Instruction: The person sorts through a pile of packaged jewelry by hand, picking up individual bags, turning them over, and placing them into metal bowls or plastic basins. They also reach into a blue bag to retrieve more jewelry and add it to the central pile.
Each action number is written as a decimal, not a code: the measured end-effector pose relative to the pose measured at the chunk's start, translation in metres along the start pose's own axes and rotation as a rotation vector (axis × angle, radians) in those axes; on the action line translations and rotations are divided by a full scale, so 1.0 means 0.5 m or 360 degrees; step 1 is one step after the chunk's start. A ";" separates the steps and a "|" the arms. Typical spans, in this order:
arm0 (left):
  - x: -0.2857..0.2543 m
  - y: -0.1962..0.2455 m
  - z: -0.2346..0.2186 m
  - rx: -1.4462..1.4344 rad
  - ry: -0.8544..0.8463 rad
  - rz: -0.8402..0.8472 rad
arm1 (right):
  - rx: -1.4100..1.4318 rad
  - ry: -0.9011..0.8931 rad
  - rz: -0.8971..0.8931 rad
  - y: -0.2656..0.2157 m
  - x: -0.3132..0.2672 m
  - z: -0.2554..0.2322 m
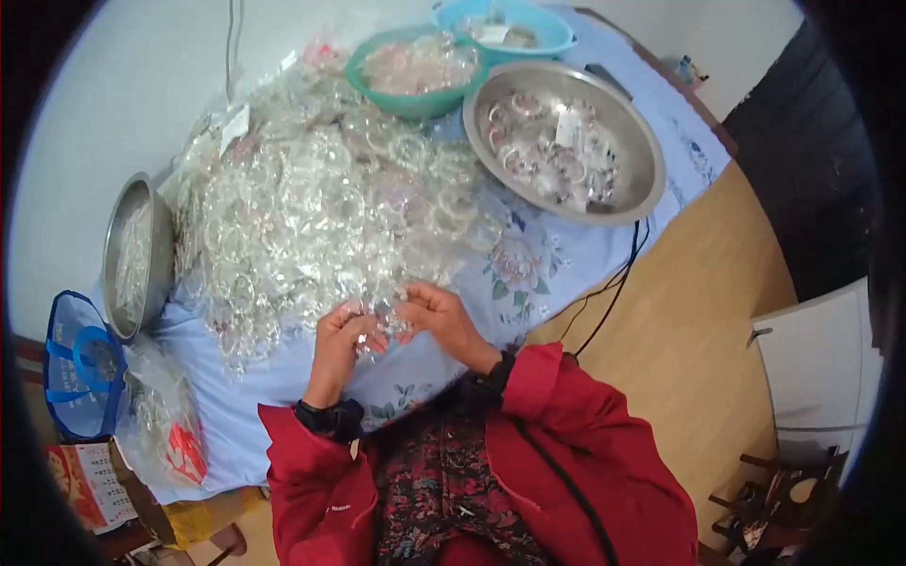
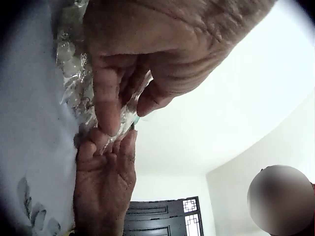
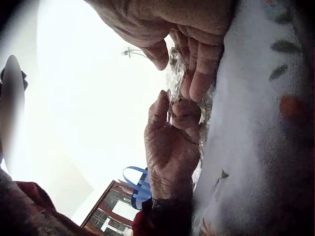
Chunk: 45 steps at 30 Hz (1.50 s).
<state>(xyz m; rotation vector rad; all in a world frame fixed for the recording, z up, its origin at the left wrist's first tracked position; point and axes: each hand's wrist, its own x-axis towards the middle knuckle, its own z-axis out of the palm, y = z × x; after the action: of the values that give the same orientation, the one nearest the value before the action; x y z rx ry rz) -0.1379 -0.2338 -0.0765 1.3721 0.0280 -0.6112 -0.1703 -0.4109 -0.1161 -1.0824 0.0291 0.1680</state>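
Observation:
Close to the table's near edge, my left hand (image 1: 338, 347) and right hand (image 1: 445, 326) meet over a small clear plastic packet (image 1: 374, 338). Its left side is pinched by the left thumb and fingers. From the other side the right hand grips it, with crinkled clear film (image 3: 175, 73) between thumb and fingers in the right wrist view. The fingers hide most of what the packet contains. Just beyond both hands spreads a large heap of clear packets (image 1: 311, 198), many with round, ring-like shapes inside.
At the back right stand a steel bowl (image 1: 647, 179) of packets, a green basin (image 1: 377, 102) and a blue basin (image 1: 557, 40). Another steel bowl (image 1: 162, 236) leans at the left, near a blue bag (image 1: 62, 401) and a clear bag (image 1: 151, 415). Black cables (image 1: 613, 283) hang off the right edge.

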 end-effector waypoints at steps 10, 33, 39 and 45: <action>0.012 0.000 0.003 -0.0080 0.0039 0.0043 | 0.0107 -0.0019 0.0020 0.016 -0.005 -0.013; 0.471 0.404 0.328 0.0259 -0.0687 0.1284 | 0.0254 -0.0038 0.0072 -0.003 0.000 -0.007; 0.385 0.312 0.229 0.0968 -0.0220 0.1054 | 0.0180 -0.0027 0.0107 -0.012 -0.005 -0.012; 0.176 0.172 0.043 0.1922 -0.0092 0.1827 | 0.0128 -0.0040 0.0083 -0.010 -0.004 -0.009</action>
<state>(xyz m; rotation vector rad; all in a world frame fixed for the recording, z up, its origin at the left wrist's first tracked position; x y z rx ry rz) -0.0341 -0.2819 -0.0260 2.1521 -1.2667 0.4333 -0.1712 -0.4175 -0.1138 -0.9996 0.0413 0.2256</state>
